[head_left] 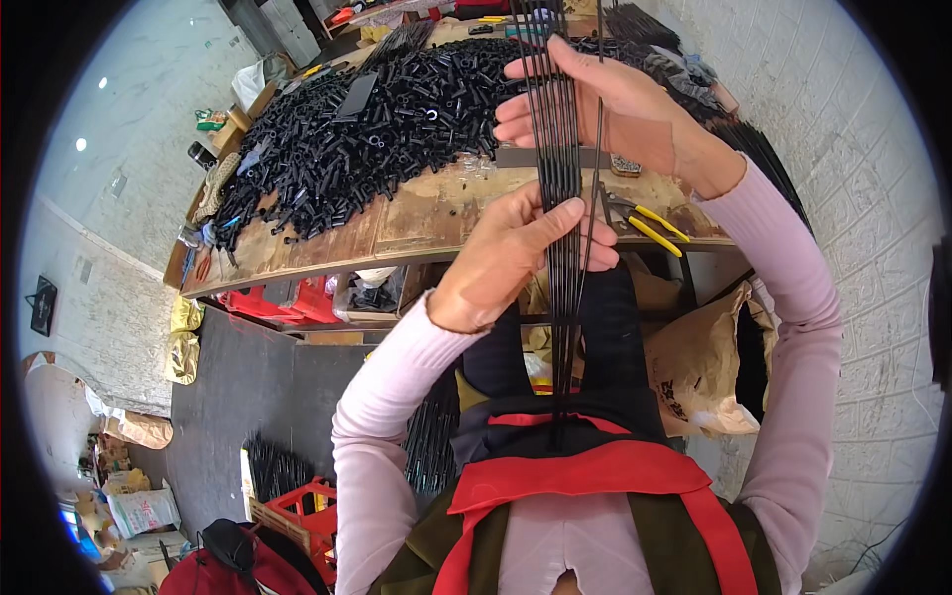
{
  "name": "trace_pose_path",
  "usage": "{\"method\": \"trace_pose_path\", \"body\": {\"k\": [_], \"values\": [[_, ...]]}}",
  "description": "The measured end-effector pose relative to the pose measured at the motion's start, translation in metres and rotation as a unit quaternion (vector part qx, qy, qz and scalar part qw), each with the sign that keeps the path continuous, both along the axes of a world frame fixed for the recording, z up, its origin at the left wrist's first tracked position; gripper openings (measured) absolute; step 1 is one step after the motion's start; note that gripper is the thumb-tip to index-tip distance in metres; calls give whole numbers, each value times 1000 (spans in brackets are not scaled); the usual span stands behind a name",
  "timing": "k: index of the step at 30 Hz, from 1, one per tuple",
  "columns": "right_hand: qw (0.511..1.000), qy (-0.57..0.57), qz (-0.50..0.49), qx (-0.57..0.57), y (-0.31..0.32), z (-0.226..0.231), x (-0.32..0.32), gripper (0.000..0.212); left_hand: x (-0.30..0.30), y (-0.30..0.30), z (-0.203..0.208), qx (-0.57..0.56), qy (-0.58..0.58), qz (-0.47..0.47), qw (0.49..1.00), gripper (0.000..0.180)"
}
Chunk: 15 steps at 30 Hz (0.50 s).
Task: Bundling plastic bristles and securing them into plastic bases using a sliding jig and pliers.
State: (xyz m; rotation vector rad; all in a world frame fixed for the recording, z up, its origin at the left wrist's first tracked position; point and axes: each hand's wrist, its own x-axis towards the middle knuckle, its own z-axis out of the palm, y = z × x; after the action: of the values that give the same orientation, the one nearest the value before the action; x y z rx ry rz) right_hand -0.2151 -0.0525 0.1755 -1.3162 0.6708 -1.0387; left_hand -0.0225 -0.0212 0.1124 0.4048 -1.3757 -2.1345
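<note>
Black rods (pixel 562 322) clamped in left hand (pixel 521 236), jutting past both sides; right hand (pixel 625 104) farther up, spread behind rods.

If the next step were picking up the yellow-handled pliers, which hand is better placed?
Probably the right hand: its fingers look extended behind the black rods rather than closed around them, and the pliers lie toward that side. The left hand grips the rods.

smooth black rods (pixel 561 171), worn wooden tabletop (pixel 426 213), shiny plastic-looking parts (pixel 387 129), crinkled paper sack (pixel 706 347), matt cloth apron (pixel 585 470)
</note>
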Motion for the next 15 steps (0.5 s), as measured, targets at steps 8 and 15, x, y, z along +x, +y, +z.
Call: {"method": "trace_pose_path", "body": {"k": [8,15], "values": [[994,65,-85,-37,-7,-2,8,60,2,-11,-11,41,26,-40,998,38],[997,-53,25,45,21,-30,-3,36,10,-10,-17,137,65,-75,986,44]]}}
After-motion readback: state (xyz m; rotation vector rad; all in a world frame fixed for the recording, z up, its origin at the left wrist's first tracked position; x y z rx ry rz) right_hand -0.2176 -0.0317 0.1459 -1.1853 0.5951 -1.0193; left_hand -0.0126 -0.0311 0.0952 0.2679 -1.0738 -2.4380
